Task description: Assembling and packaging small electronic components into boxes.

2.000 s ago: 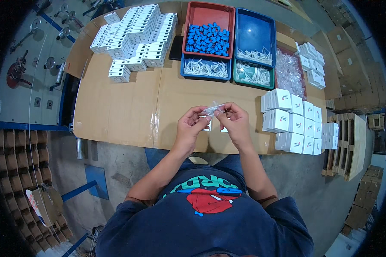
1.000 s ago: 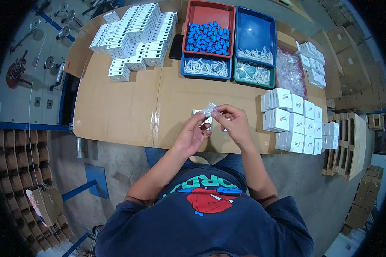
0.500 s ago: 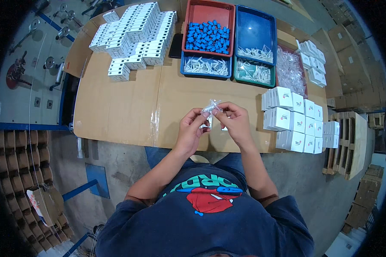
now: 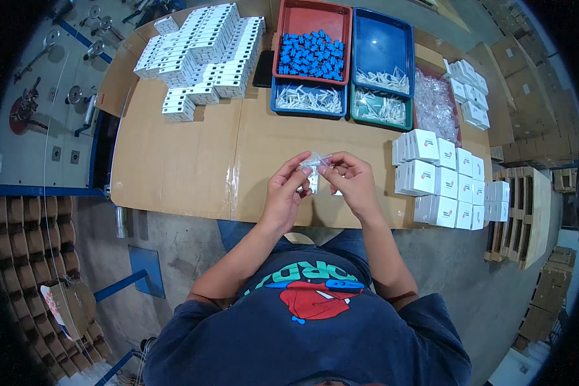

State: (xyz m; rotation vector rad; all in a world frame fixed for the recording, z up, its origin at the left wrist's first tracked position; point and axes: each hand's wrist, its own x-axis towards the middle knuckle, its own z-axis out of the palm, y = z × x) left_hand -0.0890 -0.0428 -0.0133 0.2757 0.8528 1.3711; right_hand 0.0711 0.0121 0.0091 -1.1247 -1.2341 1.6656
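Both hands meet over the near edge of the cardboard-covered table. Between their fingertips is a small clear plastic bag [image 4: 316, 159]. My left hand [image 4: 285, 190] pinches its left side, and my right hand [image 4: 352, 183] pinches its right side. Whatever the bag contains is too small to make out. Below the bag, partly behind my fingers, a small white box [image 4: 313, 182] shows on the table. Another bit of white peeks out beside my right fingers, mostly hidden.
Beyond my hands stand a red tray [image 4: 313, 19] of blue parts, two blue trays and a green tray [image 4: 360, 121] of white pieces. Clear bags [image 4: 435, 106] fill a bin at right. White boxes are stacked at right [image 4: 422, 178] and far left [image 4: 206, 48].
The clear bag has spread and shifted slightly between my fingertips. My left fingers have moved up a little, showing more of the white box below.
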